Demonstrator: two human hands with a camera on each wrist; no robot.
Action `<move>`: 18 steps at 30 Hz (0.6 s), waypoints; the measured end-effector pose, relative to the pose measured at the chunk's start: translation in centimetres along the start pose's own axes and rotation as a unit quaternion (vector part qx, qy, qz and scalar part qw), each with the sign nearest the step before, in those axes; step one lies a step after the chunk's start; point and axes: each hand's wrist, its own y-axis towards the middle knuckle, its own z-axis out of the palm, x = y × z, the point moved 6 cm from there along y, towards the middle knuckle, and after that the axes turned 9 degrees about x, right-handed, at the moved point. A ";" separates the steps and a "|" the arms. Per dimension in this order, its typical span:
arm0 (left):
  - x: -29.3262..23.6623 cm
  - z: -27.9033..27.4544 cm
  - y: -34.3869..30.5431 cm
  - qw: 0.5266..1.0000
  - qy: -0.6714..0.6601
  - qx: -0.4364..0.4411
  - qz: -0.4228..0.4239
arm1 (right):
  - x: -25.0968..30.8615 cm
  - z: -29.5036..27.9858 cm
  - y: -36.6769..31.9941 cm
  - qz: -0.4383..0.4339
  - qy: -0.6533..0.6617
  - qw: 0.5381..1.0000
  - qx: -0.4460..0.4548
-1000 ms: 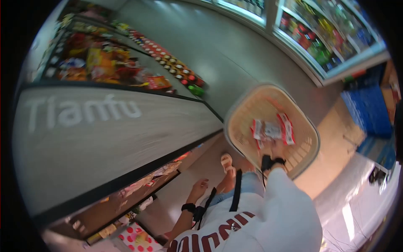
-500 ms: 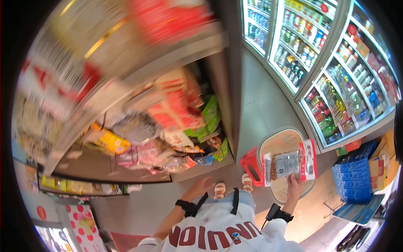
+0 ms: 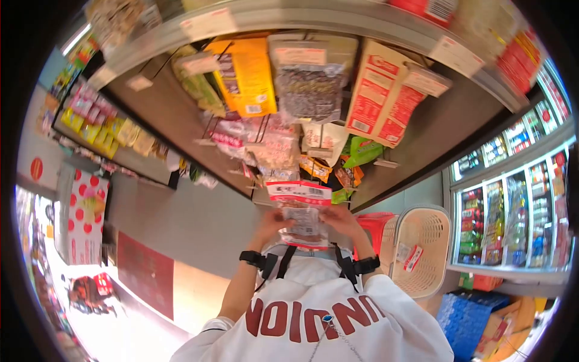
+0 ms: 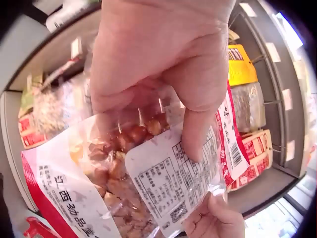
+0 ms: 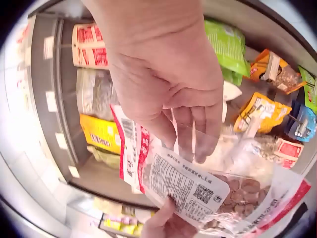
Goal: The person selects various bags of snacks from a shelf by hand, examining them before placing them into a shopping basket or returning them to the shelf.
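A clear and red snack packet (image 3: 300,226) with a white label hangs upright between both hands in front of the person's chest. The left hand (image 3: 273,224) grips its left side; in the left wrist view that hand's (image 4: 163,64) thumb lies over the label of the packet (image 4: 119,193). On the opposite side the right hand (image 3: 341,221) pinches the edge, fingers behind the film, as the right wrist view of the hand (image 5: 168,84) and packet (image 5: 247,196) shows. Brown pieces show through the clear film.
Hanging snack bags (image 3: 310,90) fill the shelf ahead. To the right stand a beige basket (image 3: 443,241) with a red-and-white packet (image 3: 414,258) inside, a red object (image 3: 375,229), lit drink coolers (image 3: 512,211) and a blue crate (image 3: 463,320). A dotted box (image 3: 87,223) is far left.
The packet came out of the basket in the right hand and is now in front of the chest. The left hand has taken hold of it too. The view has turned toward the shelf.
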 end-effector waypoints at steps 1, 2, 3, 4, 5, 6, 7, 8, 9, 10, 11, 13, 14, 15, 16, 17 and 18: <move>1.1 -0.9 -1.0 1.000 -0.009 -0.015 -0.002 | -0.8 1.2 0.9 0.020 -0.017 0.999 0.033; 2.0 -2.1 -1.9 0.998 -0.006 -0.052 0.017 | -1.8 2.1 1.9 0.038 -0.033 0.997 0.065; 2.9 -3.4 -2.6 0.995 -0.003 -0.088 0.036 | -4.9 2.4 2.8 0.071 -0.058 0.994 0.062; 4.1 -4.4 -3.2 0.994 -0.009 -0.100 0.032 | -5.1 3.1 3.2 0.076 -0.057 0.993 0.074; 5.3 -5.7 -4.0 0.991 -0.013 -0.133 0.017 | -5.0 3.7 3.7 0.060 -0.100 0.990 0.079; 6.6 -7.0 -4.8 0.986 -0.017 -0.165 0.002 | -4.8 4.3 4.3 0.043 -0.142 0.985 0.083; 7.9 -8.2 -5.4 0.985 -0.021 -0.171 -0.002 | -5.8 4.2 4.6 0.102 -0.128 0.984 0.076; 8.9 -9.6 -5.9 0.982 -0.011 -0.191 -0.002 | -6.0 4.4 5.3 0.105 -0.129 0.983 0.082; 10.0 -11.0 -6.2 0.978 -0.002 -0.209 -0.001 | -6.6 4.5 6.2 0.113 -0.107 0.982 0.103; 11.1 -12.2 -6.3 0.977 -0.008 -0.212 -0.002 | -6.7 4.7 7.1 0.122 -0.084 0.981 0.123; 11.8 -13.6 -6.6 0.974 -0.005 -0.226 0.019 | -6.6 4.8 8.0 0.127 -0.086 0.980 0.126; 12.4 -15.5 -6.9 0.970 -0.005 -0.241 0.037 | -5.5 4.7 10.2 0.141 -0.146 0.975 0.087; 12.9 -16.7 -6.8 0.969 -0.001 -0.246 0.023 | -5.1 5.3 11.4 0.144 -0.147 0.975 0.088; 13.1 -18.1 -6.8 0.968 0.005 -0.249 0.009 | -4.9 5.9 12.7 0.150 -0.117 0.978 0.079; 13.2 -19.4 -6.5 0.969 0.007 -0.246 0.007 | -4.7 6.6 14.4 0.155 -0.086 0.982 0.067; 13.2 -20.5 -6.1 0.968 0.050 -0.245 0.000 | -4.4 7.3 16.4 0.157 -0.083 0.982 0.062; 13.6 -21.4 -5.8 0.966 0.088 -0.243 -0.007 | -4.4 8.2 18.3 0.179 -0.081 0.977 0.080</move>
